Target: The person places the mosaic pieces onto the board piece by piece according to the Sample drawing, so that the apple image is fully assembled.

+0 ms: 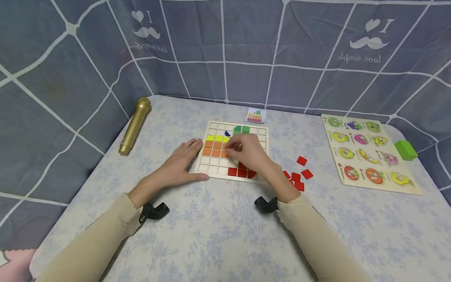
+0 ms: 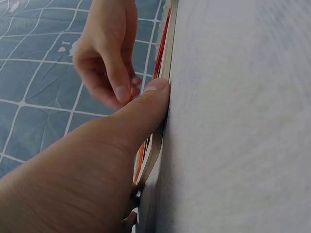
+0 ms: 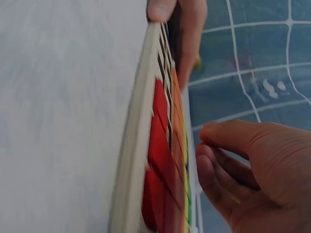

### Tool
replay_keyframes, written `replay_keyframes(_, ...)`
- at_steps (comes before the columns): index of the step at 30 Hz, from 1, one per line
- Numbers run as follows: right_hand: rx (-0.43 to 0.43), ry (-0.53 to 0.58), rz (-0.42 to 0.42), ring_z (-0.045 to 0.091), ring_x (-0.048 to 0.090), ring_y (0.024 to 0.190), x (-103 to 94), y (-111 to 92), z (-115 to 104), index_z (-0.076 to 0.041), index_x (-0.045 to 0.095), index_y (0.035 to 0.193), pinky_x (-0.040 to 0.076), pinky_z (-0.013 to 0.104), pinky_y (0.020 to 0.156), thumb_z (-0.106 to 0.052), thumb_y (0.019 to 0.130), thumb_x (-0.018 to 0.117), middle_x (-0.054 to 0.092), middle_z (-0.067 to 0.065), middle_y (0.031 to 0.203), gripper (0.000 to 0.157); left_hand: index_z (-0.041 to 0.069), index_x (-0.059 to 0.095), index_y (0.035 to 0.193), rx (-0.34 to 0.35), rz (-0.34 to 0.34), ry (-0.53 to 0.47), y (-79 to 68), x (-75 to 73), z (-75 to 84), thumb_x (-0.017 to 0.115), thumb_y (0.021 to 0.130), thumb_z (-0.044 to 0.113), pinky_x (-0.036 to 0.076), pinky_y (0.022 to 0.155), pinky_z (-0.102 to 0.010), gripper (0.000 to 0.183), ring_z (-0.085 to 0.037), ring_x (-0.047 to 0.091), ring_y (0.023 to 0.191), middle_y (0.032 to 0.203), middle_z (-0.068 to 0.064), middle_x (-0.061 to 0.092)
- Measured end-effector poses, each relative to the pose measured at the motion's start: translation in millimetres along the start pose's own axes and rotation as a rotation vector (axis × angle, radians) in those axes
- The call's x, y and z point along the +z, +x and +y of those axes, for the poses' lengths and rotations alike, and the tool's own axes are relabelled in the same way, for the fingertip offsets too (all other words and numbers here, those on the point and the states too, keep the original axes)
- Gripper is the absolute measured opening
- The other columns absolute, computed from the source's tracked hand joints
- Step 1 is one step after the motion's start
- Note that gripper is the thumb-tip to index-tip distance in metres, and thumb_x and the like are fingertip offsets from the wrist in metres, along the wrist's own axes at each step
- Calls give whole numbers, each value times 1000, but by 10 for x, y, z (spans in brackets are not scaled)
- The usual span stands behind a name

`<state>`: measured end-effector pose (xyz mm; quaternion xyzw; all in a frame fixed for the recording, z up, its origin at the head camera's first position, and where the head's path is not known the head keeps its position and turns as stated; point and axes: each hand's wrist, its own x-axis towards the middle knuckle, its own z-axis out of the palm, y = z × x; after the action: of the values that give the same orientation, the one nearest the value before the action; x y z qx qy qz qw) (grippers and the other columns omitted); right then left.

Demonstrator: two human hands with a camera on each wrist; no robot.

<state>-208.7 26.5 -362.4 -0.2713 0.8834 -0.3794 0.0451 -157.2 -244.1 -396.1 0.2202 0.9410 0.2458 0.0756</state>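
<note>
A pale wooden grid board [image 1: 213, 170] lies on the table. Yellow tiles [image 1: 218, 138], orange tiles [image 1: 212, 149], red tiles [image 1: 242, 173] and green tiles [image 1: 245, 129] fill some cells, and a dark blue piece [image 1: 227, 133] lies near the top. My left hand [image 1: 179, 162] rests along the board's left side, fingers extended, thumb at the near edge. Over the orange rows, my right hand [image 1: 248, 150] pinches thumb against fingers; a sliver of orange, seemingly a tile's edge, shows at its fingertips [image 2: 122, 93]. In the right wrist view these fingertips stand apart from the board.
Loose red tiles [image 1: 296, 177] lie right of the board. A small picture card [image 1: 256, 115] sits behind it. A gold microphone [image 1: 135, 125] lies at left; a fruit puzzle board [image 1: 368, 152] and a green block [image 1: 406, 150] are at right. A patterned curtain [image 1: 250, 43] hangs behind.
</note>
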Motion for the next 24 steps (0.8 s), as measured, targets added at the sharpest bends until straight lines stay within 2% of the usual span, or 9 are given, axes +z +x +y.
replay_keyframes(9, 102, -37, 43, 22, 70, 90, -554, -374, 299, -5, 82, 105, 66, 41, 85, -12, 96, 78, 78, 7, 100, 12, 0, 18, 168, -2, 1, -3, -6, -3, 25, 82, 88, 55, 5, 136, -51, 116, -34, 8, 165, 176, -17, 17)
replay_keyframes(16, 221, -130, -6, 24, 72, 95, -961, -733, 516, -7, 80, 116, 66, 46, 89, -16, 98, 75, 78, 9, 108, 20, 0, 19, 167, 1, 3, -1, -10, -7, 35, 81, 88, 56, 6, 136, -51, 115, -34, 9, 165, 176, -17, 18)
replay_keyframes(20, 261, -180, -21, 28, 76, 93, -1198, -897, 640, -6, 79, 116, 65, 36, 80, -16, 97, 76, 79, 11, 105, 22, -1, 19, 167, 0, 5, -1, -8, -12, 31, 81, 88, 56, 6, 136, -51, 115, -35, 9, 165, 176, -18, 18)
replay_keyframes(24, 306, -219, -26, 28, 75, 93, -1316, -976, 763, -4, 80, 113, 58, 29, 76, -17, 93, 81, 79, 10, 99, 24, 0, 19, 167, -7, 1, -14, -24, -26, 43, 81, 87, 56, 6, 136, -52, 116, -35, 9, 165, 176, -18, 18)
